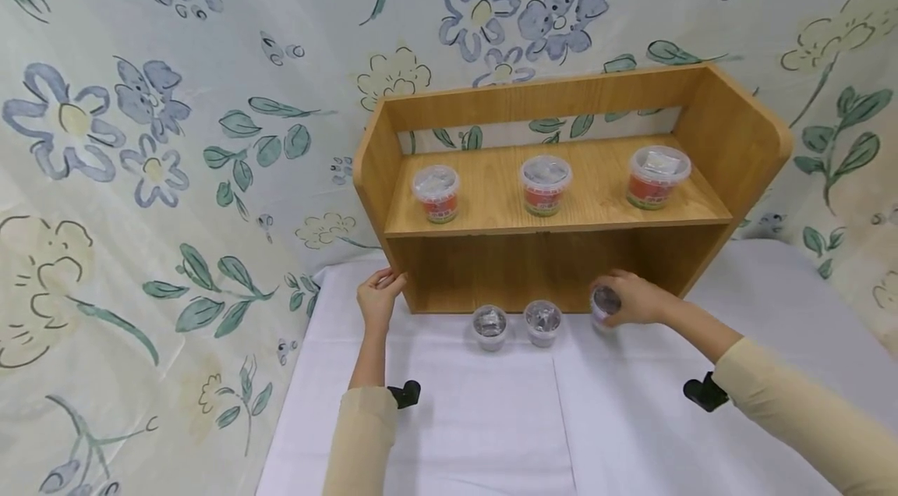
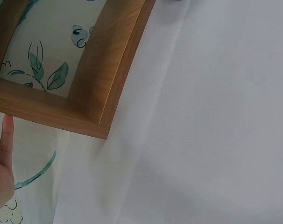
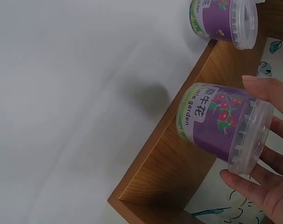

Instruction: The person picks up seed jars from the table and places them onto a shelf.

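Cup, round, clear-lidded, purple-sided, lettered "little garden"

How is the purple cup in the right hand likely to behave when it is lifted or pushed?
The purple cup is probably stiff: it shows no dents in the right hand. Its smooth, shiny lid may feel slippery. Being round, it could roll if tipped over.

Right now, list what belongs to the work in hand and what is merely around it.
Likely part of the work:
purple-labelled cup, held by the right hand
wooden shelf, touched by the left hand
two cups standing in front of it
three red-labelled cups on its upper level

Likely just surroundings:
floral backdrop
white tablecloth
black wrist pieces
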`<state>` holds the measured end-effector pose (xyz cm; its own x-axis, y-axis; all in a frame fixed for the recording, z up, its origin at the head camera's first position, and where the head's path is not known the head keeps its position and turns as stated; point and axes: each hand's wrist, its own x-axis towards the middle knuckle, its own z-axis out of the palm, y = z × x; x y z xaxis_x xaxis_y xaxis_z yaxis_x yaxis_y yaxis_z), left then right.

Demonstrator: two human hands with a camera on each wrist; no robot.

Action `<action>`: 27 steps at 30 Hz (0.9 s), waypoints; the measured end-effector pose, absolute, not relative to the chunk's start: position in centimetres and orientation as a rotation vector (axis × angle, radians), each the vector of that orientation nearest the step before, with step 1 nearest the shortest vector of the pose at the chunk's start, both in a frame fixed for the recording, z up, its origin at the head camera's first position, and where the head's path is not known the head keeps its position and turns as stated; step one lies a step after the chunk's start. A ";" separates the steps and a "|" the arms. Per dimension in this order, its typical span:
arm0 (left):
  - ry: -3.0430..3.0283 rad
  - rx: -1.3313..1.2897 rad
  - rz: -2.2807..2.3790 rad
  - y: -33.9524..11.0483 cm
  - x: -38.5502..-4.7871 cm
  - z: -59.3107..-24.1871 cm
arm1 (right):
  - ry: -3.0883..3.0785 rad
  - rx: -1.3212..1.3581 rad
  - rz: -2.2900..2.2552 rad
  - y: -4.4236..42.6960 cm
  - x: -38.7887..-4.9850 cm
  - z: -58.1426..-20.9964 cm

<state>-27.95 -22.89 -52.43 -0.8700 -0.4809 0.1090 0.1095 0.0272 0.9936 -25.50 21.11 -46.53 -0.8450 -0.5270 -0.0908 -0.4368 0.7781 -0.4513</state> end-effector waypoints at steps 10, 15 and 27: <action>-1.903 0.370 -1.883 -22.9 -28.0 -52.6 | 2.779 -0.756 -0.610 22.1 -26.3 -45.5; -1.905 0.358 -1.885 -22.9 -28.1 -52.4 | 2.786 -0.734 -0.602 22.7 -27.8 -45.8; -1.902 0.378 -1.920 -23.2 -28.2 -52.8 | 2.730 -0.558 -0.614 23.9 -30.3 -47.2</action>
